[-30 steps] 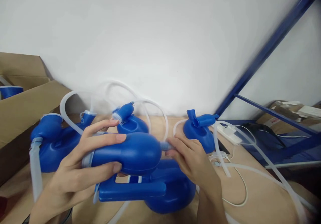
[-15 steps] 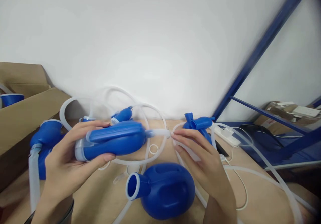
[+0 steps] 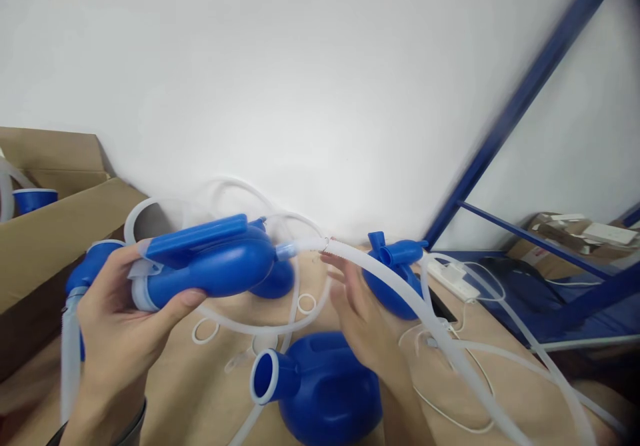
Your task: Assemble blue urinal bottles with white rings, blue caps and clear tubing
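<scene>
In the head view, my left hand [image 3: 123,319] is wrapped around a blue plastic urinal head [image 3: 220,263], which has a pale rim at its left end. From its narrow right end runs a translucent white tube [image 3: 387,274], arching away to the lower right. A thin ring clamp [image 3: 327,244] sits around the tube. Just under it is my right hand [image 3: 357,306], fingers extended and up against or very near the tube; exact contact is unclear. Below lies a blue urinal bottle [image 3: 333,389] with its open neck facing left, partly behind my right forearm.
Another blue bottle [image 3: 397,286] with a head on it stands at the back right. White rings [image 3: 307,304] and coiled tubing lie on the table [image 3: 185,379]. A cardboard box [image 3: 55,246] is at the left. A power strip [image 3: 453,279] sits beside the blue metal frame [image 3: 530,86].
The urinal head has shifted slightly left and turned in my left hand. My right hand has moved left and loosened from its pinch. The tube now arches over it.
</scene>
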`<state>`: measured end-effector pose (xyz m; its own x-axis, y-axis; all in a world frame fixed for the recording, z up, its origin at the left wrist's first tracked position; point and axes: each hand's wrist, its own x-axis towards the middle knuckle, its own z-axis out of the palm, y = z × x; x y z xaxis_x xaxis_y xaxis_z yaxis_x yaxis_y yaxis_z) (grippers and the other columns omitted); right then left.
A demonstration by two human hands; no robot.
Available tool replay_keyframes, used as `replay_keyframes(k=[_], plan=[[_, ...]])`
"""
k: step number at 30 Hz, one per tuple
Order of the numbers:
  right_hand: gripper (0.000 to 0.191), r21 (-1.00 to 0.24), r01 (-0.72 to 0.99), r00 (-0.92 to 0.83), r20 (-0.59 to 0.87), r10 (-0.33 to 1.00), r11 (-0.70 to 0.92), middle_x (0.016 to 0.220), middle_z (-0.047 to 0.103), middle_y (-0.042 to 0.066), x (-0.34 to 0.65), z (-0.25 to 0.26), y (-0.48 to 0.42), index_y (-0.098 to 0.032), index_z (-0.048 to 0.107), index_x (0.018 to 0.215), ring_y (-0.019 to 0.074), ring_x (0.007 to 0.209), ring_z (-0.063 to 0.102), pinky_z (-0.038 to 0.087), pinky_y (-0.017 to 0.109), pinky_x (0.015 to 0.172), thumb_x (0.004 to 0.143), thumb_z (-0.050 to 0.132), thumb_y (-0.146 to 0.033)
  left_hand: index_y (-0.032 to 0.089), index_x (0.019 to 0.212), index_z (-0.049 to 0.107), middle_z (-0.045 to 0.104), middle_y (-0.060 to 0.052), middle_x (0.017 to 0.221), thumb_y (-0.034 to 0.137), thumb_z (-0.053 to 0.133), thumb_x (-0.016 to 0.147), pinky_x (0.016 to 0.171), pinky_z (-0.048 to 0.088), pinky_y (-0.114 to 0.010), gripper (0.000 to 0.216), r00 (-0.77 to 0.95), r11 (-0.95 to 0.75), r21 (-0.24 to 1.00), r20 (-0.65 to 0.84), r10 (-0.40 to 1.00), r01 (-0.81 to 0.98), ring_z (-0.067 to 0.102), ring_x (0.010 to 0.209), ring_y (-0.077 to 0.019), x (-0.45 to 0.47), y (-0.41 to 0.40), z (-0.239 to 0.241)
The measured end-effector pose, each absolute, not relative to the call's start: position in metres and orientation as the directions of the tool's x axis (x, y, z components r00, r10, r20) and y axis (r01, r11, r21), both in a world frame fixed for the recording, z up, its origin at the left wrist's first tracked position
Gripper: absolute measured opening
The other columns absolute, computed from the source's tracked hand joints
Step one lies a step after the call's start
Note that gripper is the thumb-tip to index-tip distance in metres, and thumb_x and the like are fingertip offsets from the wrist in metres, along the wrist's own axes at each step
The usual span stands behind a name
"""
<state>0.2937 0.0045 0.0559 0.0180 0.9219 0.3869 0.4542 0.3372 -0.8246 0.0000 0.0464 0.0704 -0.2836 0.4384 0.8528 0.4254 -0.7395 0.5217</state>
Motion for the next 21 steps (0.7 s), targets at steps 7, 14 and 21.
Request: replay_keyframes(k=[7,14,21], plan=[[0.049,-0.762,0.307,-0.039,0.588,0.808,0.570,0.129,0.074,0.009,0.283,0.047,0.013,-0.026,0.070,0.132,0.0240,0.111,0.072,0.058,0.039,0.102,0.113,0.038,-0.057,0.025,0.114,0.078,0.081,0.000,0.109,0.023,0.093,0.069,0.087,0.063,-0.033,0.048,-0.156,-0.724,0.591,0.801,0.578,0.356,0.075,0.098,-0.0239,0.011,0.035,0.079],[0.045,-0.655,0.384,0.031,0.713,0.700,0.650,0.084,0.072,0.003,0.277,0.044,0.014,-0.023,0.068,0.093,0.0205,0.080,0.070,0.057,0.031,0.076,0.115,0.035,-0.044,0.028,0.119,0.076,0.081,0.000,0.114,0.028,0.095,0.073,0.089,0.066,-0.036,0.050,-0.086,-0.732,0.573,0.805,0.587,0.368,0.078,0.103,-0.0266,0.019,0.029,0.082],[0.039,-0.469,0.528,-0.064,0.810,0.583,0.708,0.072,0.063,0.001,0.264,0.037,0.016,-0.025,0.059,0.084,0.0192,0.067,0.062,0.049,0.032,0.063,0.114,0.035,-0.034,0.031,0.125,0.073,0.080,-0.001,0.118,0.044,0.089,0.083,0.090,0.067,-0.036,0.047,0.023,-0.780,0.489,0.842,0.539,0.390,0.078,0.104,-0.0264,0.019,0.033,0.079]])
